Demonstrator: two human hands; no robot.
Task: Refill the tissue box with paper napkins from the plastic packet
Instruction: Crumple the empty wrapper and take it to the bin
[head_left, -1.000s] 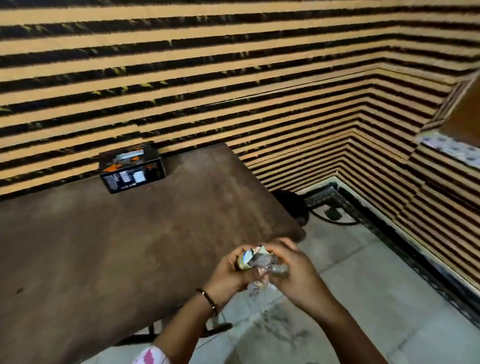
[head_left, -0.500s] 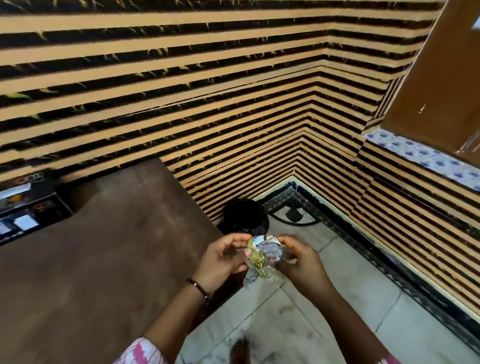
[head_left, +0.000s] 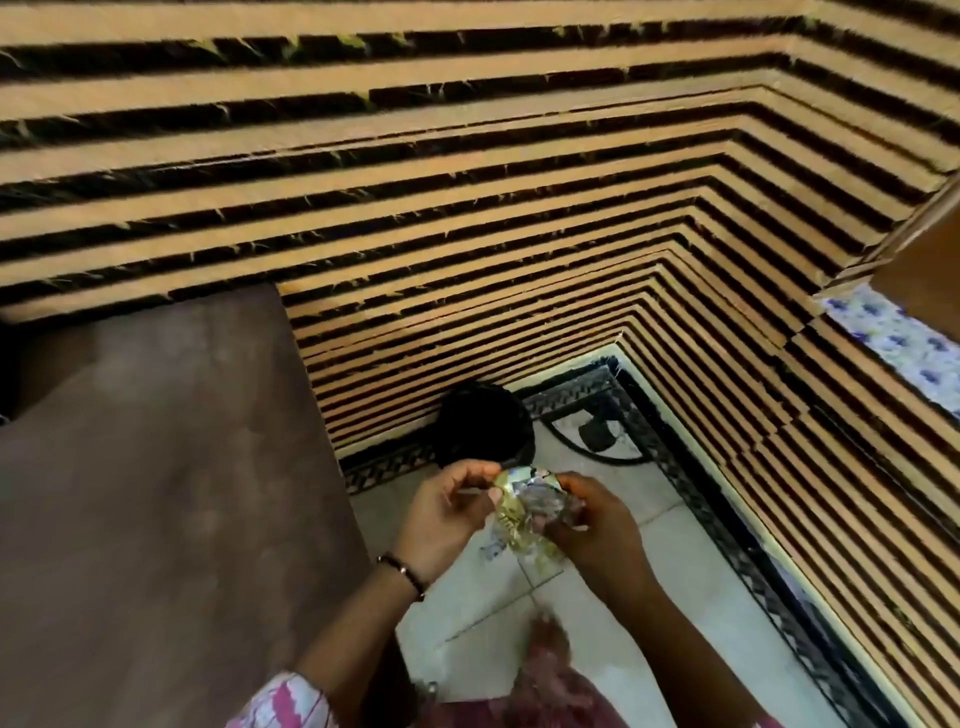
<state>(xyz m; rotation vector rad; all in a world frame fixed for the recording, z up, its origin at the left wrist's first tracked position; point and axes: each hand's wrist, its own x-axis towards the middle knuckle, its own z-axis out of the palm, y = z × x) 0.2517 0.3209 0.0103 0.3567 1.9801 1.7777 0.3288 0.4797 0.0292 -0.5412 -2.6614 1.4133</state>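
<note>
A crumpled clear plastic packet (head_left: 524, 506) with gold print is bunched between my two hands, above the floor just right of the table's edge. My left hand (head_left: 447, 514) holds its left side with curled fingers and thumb. My right hand (head_left: 597, 525) grips its right side. The tissue box is out of view to the left; only a dark edge shows at the frame's far left.
The brown wooden table (head_left: 156, 493) fills the left. A black round bin (head_left: 485, 431) stands on the tiled floor (head_left: 649, 649) by the striped wall (head_left: 467, 208), with a black cable and plug (head_left: 597, 434) in the corner. A patterned ledge (head_left: 893, 338) juts out at right.
The view has swung to the right, so the tissue box has slid out of the frame. Both hands have kept crumpling the packet and now sit closer to the black bin.
</note>
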